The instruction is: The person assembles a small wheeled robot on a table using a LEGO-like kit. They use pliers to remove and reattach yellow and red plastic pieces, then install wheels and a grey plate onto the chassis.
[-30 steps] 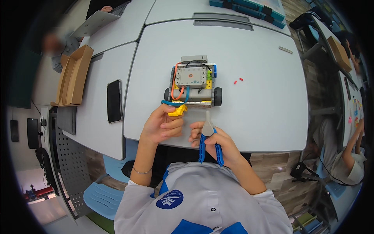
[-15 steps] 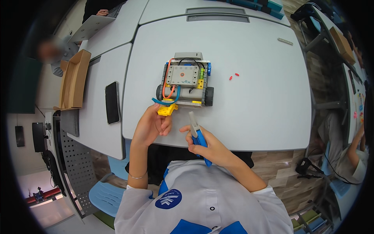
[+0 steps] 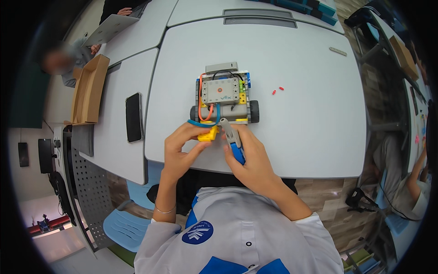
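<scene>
A wheeled toy robot (image 3: 222,91) with a grey control box on top stands on the white table in front of me. At its near edge sits a yellow plastic piece (image 3: 207,134), and a blue cable (image 3: 199,123) loops just above it. My left hand (image 3: 182,145) pinches the yellow piece between thumb and fingers. Closed around a blue and grey hand tool (image 3: 235,145) that looks like pliers, my right hand (image 3: 250,153) is just right of the yellow piece. The tool's grey end points toward the robot. An orange cable (image 3: 200,98) runs along the robot's left side.
Two small red pins (image 3: 277,91) lie right of the robot, and a grey beam (image 3: 338,51) lies far right. On the left table are a black phone (image 3: 134,117) and an open cardboard box (image 3: 91,93). Another person with a laptop (image 3: 111,31) sits at the far left.
My right hand has brought the tool up and close to the robot's near edge. My left hand has turned, its fingers now over the yellow piece. The whole view has shifted slightly.
</scene>
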`<state>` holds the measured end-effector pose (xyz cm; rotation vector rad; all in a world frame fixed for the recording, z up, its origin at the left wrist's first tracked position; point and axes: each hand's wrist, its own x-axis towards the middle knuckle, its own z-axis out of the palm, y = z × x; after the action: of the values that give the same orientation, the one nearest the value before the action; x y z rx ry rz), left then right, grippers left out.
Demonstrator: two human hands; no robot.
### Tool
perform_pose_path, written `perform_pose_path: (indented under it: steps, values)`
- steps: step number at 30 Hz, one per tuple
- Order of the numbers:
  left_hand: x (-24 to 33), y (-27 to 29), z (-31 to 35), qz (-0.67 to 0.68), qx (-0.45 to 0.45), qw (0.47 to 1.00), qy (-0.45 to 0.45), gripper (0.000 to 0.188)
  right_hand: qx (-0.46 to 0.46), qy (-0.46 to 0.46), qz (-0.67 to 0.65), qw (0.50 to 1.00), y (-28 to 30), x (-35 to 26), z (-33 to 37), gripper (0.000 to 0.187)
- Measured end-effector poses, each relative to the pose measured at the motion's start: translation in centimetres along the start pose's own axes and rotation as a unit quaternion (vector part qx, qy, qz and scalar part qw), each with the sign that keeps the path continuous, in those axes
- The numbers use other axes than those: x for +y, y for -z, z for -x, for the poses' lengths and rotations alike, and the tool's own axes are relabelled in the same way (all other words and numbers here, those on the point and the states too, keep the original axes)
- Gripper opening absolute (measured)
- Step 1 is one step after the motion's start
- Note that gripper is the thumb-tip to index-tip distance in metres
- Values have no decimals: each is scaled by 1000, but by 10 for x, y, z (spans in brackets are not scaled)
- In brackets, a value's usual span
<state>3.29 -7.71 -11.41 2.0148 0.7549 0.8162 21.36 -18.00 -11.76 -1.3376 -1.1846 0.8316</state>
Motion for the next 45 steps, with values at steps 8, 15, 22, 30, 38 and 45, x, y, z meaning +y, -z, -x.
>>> perform_pose_path:
  steps: [8, 15, 22, 30, 38, 45]
  values:
    - [12, -48, -2, -89, 64, 980, -166, 29, -4, 106, 99, 989, 33, -2, -9, 38]
    - [16, -45, -12, -234, -7, 945, -228, 18, -145, 238, 277, 920, 62, -9, -26, 39]
    - [7, -31, -37, -313, -29, 850, -422, 11, -235, 413, 454, 753, 77, -16, -47, 16]
    - [-1, -21, -47, -318, -59, 805, -498, 15, -260, 505, 402, 718, 75, 6, -64, 16]
    - [-4, -18, -55, -287, -100, 792, -530, 16, -245, 539, 376, 713, 73, 8, -70, 19]
    - [-21, -6, -41, -206, -103, 827, -514, 17, -234, 458, 330, 791, 93, 17, -74, 19]
